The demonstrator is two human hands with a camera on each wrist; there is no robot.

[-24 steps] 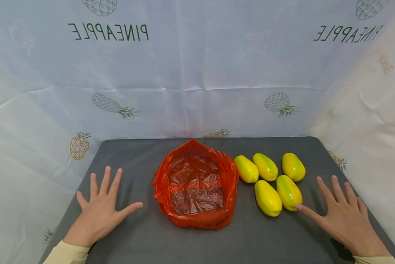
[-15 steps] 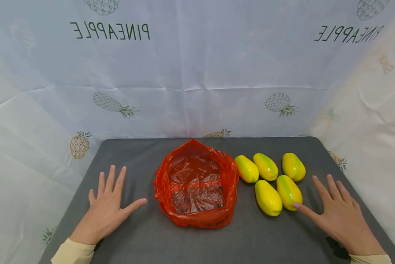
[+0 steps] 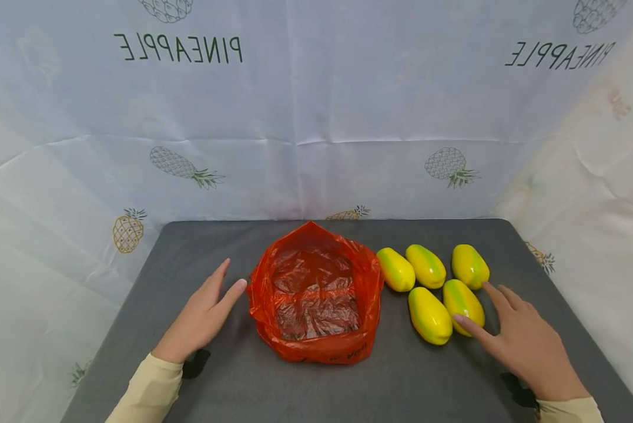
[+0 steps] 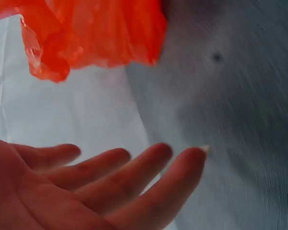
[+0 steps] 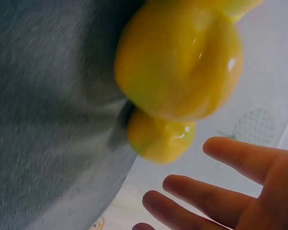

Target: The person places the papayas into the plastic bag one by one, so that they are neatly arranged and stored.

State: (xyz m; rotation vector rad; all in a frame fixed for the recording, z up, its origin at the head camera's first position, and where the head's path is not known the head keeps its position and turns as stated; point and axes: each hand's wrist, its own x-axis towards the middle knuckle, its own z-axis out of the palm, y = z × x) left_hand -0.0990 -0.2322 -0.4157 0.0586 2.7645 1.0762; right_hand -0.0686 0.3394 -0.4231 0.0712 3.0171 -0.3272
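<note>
Left hand [image 3: 202, 317] and right hand [image 3: 528, 341] were moved inward, relaxed, nothing held. Bag [image 3: 327, 349] is placed nearer the left, fruits [image 3: 429, 316] nearer the right.

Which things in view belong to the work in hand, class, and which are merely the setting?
Seemingly in the work:
red plastic bag, by the left hand
five yellow-green fruits, by the right hand

Setting:
grey table
pineapple-print cloth behind

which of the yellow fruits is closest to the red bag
The leftmost yellow fruit in the head view: it sits right beside the red bag, and no other lies as near.
</note>
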